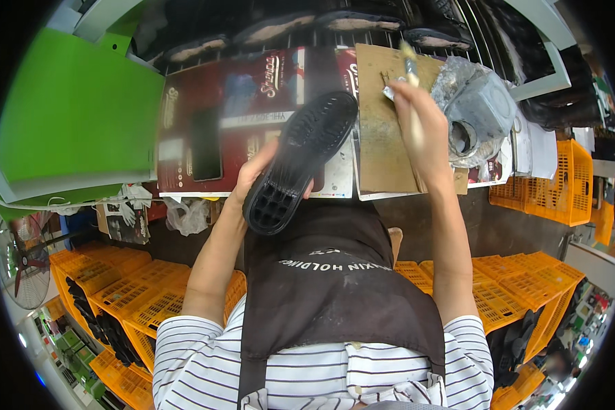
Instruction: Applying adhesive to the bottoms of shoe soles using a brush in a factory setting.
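Observation:
In my left hand (258,166) is a black shoe sole (304,147), its ridged tread facing up and its heel end, with square hollows, toward me. My fingers close round the edges near the heel. My right hand (427,133) is closed round a small brush (411,67), bristles pointing away from me, above a stained brown cardboard sheet (383,154). A small white object (389,92) shows by my right fingertips; I cannot make out its kind. Just right of that hand stands a cloudy plastic container (488,106) with a round opening, partly wrapped in clear film.
A dark phone (206,145) lies on red printed card (178,123) at the left. Beyond it is a green panel (75,109). Several black shoes (277,29) sit on a wire rack at the back. Orange crates (560,181) stand right and behind; a fan (26,263) is at left.

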Tool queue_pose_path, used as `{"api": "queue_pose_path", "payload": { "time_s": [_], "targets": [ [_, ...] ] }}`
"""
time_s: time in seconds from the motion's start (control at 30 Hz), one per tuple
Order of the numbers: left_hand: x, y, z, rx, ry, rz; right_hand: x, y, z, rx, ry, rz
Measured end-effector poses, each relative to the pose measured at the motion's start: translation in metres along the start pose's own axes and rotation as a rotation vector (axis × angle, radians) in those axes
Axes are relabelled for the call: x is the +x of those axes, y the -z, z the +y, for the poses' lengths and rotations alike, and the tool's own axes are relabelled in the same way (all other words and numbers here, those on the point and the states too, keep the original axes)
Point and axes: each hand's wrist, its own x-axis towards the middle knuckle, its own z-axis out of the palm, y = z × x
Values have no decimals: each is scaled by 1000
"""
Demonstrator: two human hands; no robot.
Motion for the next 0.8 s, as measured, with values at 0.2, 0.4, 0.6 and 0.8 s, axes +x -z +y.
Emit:
{"api": "queue_pose_path", "payload": {
  "time_s": [0.2,0.4,0.6,0.8],
  "targets": [
    [-8,-16,2,-29,74,34,10,-23,71,-501,-52,-133],
    [-12,-14,7,-56,161,56,10,-26,73,-48,-229,-153],
    [-7,-18,1,58,146,178,32,-17,-13,576,-205,-344],
    [-7,-17,0,5,210,167,31,-24,-15,442,44,-498]
  ]
}}
